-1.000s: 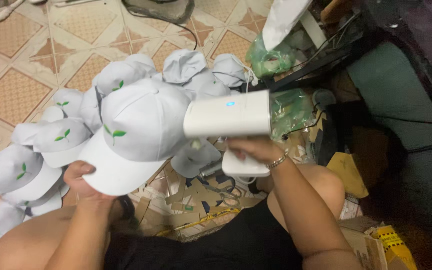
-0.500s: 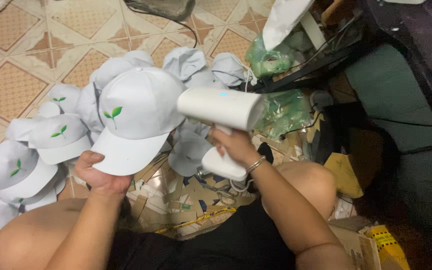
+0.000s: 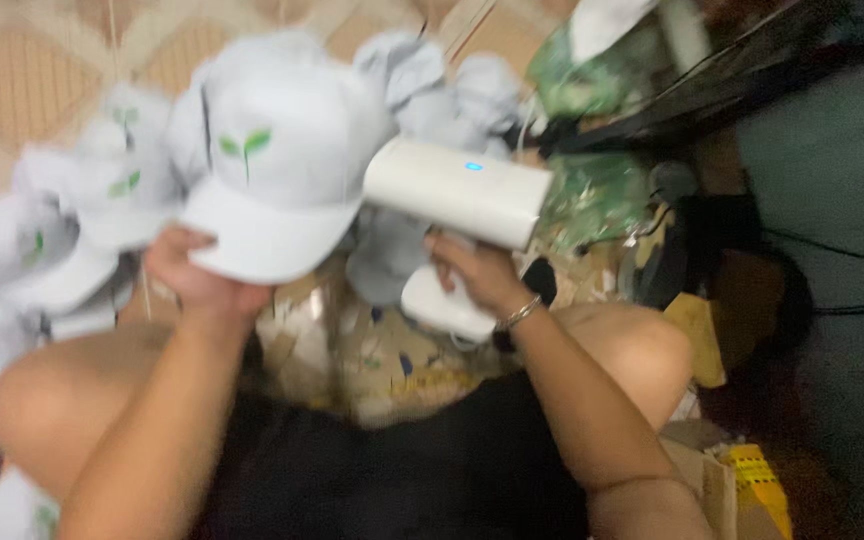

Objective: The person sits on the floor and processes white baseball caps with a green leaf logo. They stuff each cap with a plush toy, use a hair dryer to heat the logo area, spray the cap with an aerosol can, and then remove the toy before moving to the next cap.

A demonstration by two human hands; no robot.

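The left hand [image 3: 197, 280] pinches the brim of a white fabric cap with a green sprout emblem [image 3: 277, 190]. The right hand [image 3: 477, 275] wraps its fingers around a white cylindrical handheld steamer [image 3: 457, 190], whose nozzle touches the cap.

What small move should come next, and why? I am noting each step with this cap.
Probably turn the white cap a little with the left hand, which grips its brim, so another panel faces the nozzle. The right hand holds the white handheld steamer, its mouth already against the cap's side.
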